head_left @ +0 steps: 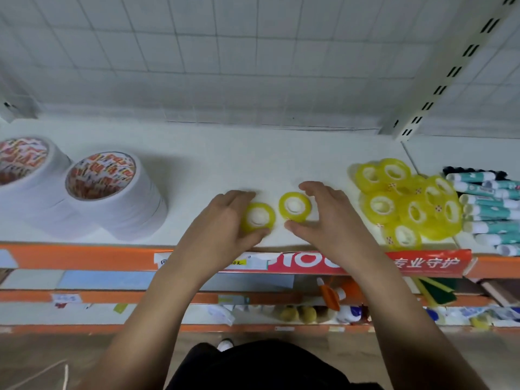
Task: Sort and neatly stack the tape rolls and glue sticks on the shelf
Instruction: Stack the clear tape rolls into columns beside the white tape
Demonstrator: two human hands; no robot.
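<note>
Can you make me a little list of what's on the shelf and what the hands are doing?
shelf: white shelf with an orange front edge
left side: big white tape stacks, two of them
middle: left yellow roll and right yellow roll, lying flat, apart
right side: yellow roll pile, then glue sticks
left hand: holds the left yellow roll
right hand: curved around the right yellow roll; grip unclear
</note>
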